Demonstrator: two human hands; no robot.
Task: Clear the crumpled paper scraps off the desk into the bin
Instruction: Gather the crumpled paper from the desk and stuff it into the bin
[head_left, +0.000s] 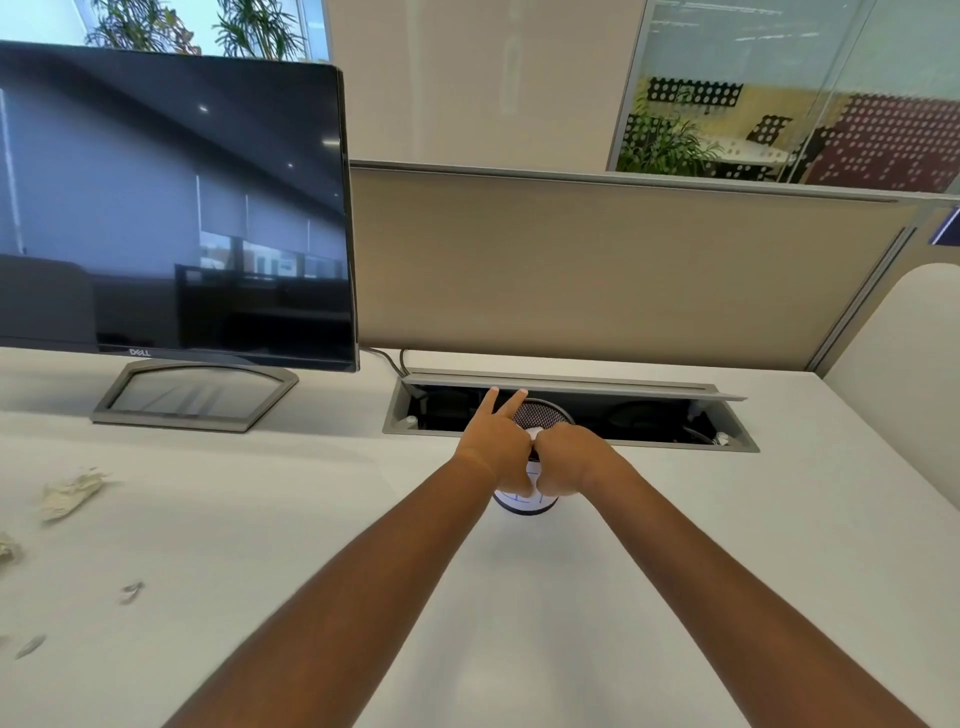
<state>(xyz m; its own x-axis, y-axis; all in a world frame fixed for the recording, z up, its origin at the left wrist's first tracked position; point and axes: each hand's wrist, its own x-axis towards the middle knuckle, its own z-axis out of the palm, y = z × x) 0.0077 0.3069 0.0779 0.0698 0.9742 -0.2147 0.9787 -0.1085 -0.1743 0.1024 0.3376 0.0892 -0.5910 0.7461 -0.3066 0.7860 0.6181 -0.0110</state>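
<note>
Both hands meet over the small round bin (524, 503), which stands on the table (270, 525) just in front of the open cable tray (649, 423). The left hand (496, 449) has two fingers stretched straight across the bin's mesh mouth; its other fingers are hidden. The right hand (569, 457) is curled tight against the rim. A white bit of paper (537, 432) shows between them at the bin's mouth, but which hand holds it, if either does, cannot be told.

The rest of the paper lies well apart from the bin, far to the left and nearer the person. The biggest scrap (72, 493) sits in front of the monitor (171, 208), its long axis slanting from near-left to far-right. A second scrap (8, 548) is cut off by the left edge of the view, and two small scraps (131, 592) (31, 646) lie closer still to the person.

The left hand is the nearer one to all of these, so the next reach is probably its job: out to the left and back, then across the bare table to the bin.
</note>
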